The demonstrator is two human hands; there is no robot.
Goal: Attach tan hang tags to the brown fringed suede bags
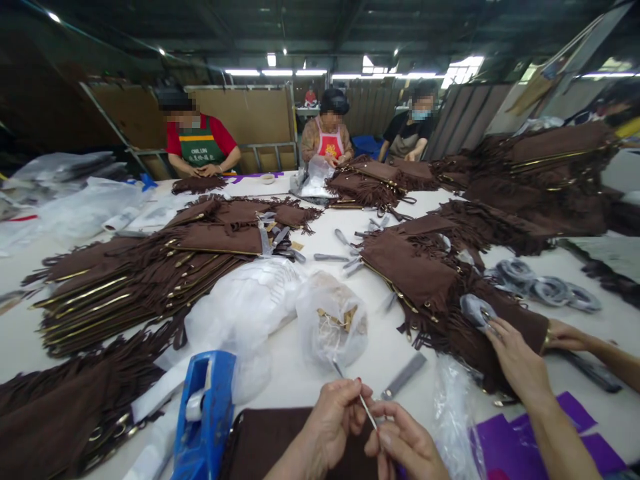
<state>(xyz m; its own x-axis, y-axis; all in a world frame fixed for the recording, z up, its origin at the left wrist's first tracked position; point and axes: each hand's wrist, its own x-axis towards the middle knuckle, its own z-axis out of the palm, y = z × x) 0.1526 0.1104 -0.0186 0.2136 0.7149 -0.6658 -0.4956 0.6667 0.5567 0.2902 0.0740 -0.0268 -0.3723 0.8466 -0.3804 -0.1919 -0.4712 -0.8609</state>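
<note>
My left hand point(333, 420) and my right hand point(407, 443) meet at the bottom centre, both pinched on a thin white strip point(367, 411) that runs between their fingertips. Under them lies a brown suede bag piece point(273, 440) on the white table point(300, 383). A clear plastic bag with small gold parts point(333, 323) sits just beyond my hands. A grey flat strip point(403, 377) lies to the right of it.
A blue tape dispenser point(205, 417) stands at my left. Stacks of brown fringed bags point(150, 273) cover the table. At right, another person's hands point(517, 360) hold a grey wrapped piece on a bag. Three people work at the far end. Purple sheets point(575, 433) lie at bottom right.
</note>
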